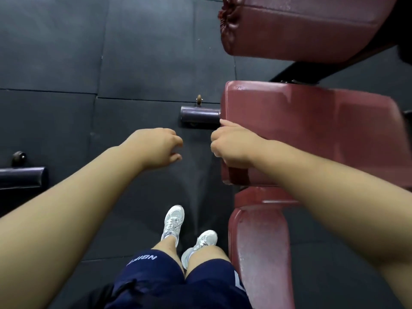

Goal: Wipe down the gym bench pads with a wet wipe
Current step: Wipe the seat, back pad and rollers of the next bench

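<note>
Three dark red bench pads run down the right side: a back pad (301,30) at the top, a seat pad (312,130) in the middle and a narrow pad (260,253) at the bottom. My right hand (234,148) rests against the seat pad's left edge with its fingers curled shut. No wipe shows in it. My left hand (156,146) hovers over the floor to the left of the bench, fingers loosely bent and apart, holding nothing. The two hands are a short gap apart.
A dark bench foot bar (200,114) with a small wheel sticks out left of the seat pad. Another dark bar (22,177) lies at the left edge. Black rubber floor tiles (66,63) cover the ground. My white shoes (174,221) stand beside the narrow pad.
</note>
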